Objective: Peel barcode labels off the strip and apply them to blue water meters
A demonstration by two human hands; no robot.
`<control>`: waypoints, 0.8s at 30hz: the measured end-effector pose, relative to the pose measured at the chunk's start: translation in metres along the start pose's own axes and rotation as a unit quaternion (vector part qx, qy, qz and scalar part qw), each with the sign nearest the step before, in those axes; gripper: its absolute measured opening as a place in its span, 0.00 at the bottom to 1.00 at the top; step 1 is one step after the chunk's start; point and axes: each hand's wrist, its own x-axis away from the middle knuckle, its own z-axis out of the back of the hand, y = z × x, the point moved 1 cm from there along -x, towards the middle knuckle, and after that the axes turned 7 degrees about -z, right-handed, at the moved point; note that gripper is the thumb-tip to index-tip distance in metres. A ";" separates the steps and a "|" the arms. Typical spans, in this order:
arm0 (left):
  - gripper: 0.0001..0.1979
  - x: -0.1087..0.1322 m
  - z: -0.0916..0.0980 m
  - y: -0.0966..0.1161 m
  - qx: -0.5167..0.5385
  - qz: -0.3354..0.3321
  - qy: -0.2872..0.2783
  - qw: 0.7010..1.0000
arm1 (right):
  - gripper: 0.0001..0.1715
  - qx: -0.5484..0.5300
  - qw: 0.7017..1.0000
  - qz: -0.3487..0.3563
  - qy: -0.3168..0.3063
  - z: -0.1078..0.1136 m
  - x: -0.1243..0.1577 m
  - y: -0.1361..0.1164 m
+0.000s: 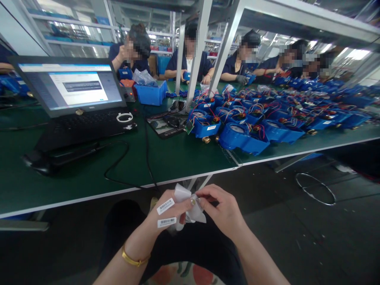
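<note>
Head view: the left hand [177, 208] grasps a folded white strip [198, 214] between thumb and fingers, and the right hand [225, 206] pinches at it. The strip is off the table [178, 158], on the person's side of its near edge. Two barcode labels [165, 206] lie on the back of the left hand. Wired blue housings [245, 138] crowd the table's right part; a laptop [109, 95] stands toward its left end.

White paper [198, 214] partly hidden
It is covered in part by the left hand [177, 208]; print on the labels [166, 222] and laptop screen [83, 86] is too small to be read; far blue cases [353, 97] are blurred; forearms [258, 251] are cut off below.
</note>
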 end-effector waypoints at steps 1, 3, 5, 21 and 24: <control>0.25 0.001 0.000 0.000 -0.001 -0.001 0.000 1.000 | 0.07 0.000 1.000 -0.001 -0.002 0.000 0.000 0.000; 0.25 0.001 -0.001 0.000 -0.004 -0.002 0.003 1.000 | 0.06 0.002 1.000 -0.003 0.001 0.000 0.000 0.001; 0.26 0.002 -0.001 0.000 -0.005 -0.003 0.007 1.000 | 0.06 0.005 1.000 0.005 0.011 -0.001 0.001 0.001; 0.26 0.002 -0.008 -0.001 -0.075 0.014 0.062 0.995 | 0.05 0.060 0.980 0.132 0.138 -0.007 0.018 -0.010; 0.23 0.001 -0.006 -0.003 -0.126 0.005 0.060 0.990 | 0.05 -0.028 0.993 0.081 0.080 0.007 0.022 -0.021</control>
